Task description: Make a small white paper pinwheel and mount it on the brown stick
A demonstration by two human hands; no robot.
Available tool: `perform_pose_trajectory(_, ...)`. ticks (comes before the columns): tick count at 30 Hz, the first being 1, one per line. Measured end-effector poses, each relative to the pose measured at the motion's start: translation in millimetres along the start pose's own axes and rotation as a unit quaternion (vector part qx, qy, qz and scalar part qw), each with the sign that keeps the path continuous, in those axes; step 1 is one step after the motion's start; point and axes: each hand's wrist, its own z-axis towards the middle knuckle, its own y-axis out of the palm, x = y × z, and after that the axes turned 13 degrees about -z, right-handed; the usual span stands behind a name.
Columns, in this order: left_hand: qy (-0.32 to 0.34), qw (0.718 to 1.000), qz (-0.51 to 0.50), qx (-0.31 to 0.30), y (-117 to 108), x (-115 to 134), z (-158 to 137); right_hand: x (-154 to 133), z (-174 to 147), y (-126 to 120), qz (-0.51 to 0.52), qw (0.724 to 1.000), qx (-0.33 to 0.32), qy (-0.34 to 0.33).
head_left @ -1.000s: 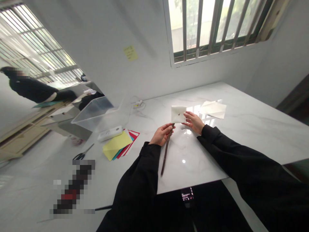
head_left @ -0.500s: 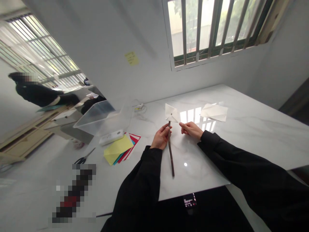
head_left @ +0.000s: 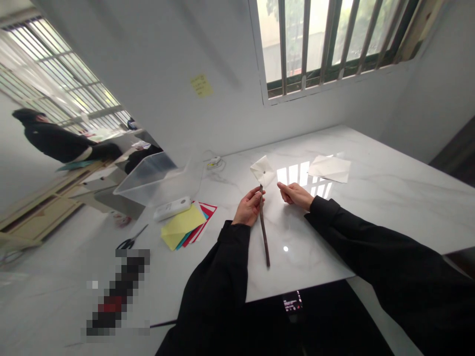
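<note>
A white paper pinwheel [head_left: 262, 171] with a small pin at its centre is fixed to the top of a thin brown stick [head_left: 264, 232]. My left hand [head_left: 248, 206] is wrapped round this stick just below the paper. The stick's lower end slants down toward the table's front edge. To the right of the pinwheel, and apart from it, my right hand [head_left: 296, 195] is closed, its index finger pointing toward the pinwheel. Nothing shows in its fingers. Further right and behind it, white paper sheets [head_left: 329, 168] lie on the table.
Left of my hands lie coloured paper sheets [head_left: 182, 227], a white device [head_left: 172, 208] and scissors [head_left: 129, 241]. A clear plastic bin [head_left: 148, 178] stands behind them. The white marbled table [head_left: 386, 198] meets the wall below a barred window. A person [head_left: 55, 138] sits at far left.
The pinwheel's paper head has turned on its pin, from square-on to a diamond position. My right hand has shifted slightly right. My left hand keeps its hold on the stick.
</note>
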Motion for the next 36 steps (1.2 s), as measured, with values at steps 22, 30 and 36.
perform_pose_trajectory(22,-0.024,0.998,0.034,-0.047,0,-5,2,16,8,-14,-0.066,0.992,0.100,0.036)
perform_pose_trajectory(30,-0.025,0.998,0.032,-0.052,1,-5,1,16,7,-12,-0.035,0.994,0.105,0.021)
perform_pose_trajectory(36,-0.029,0.998,0.031,-0.048,2,-5,1,11,5,-14,0.021,0.982,0.178,0.067)
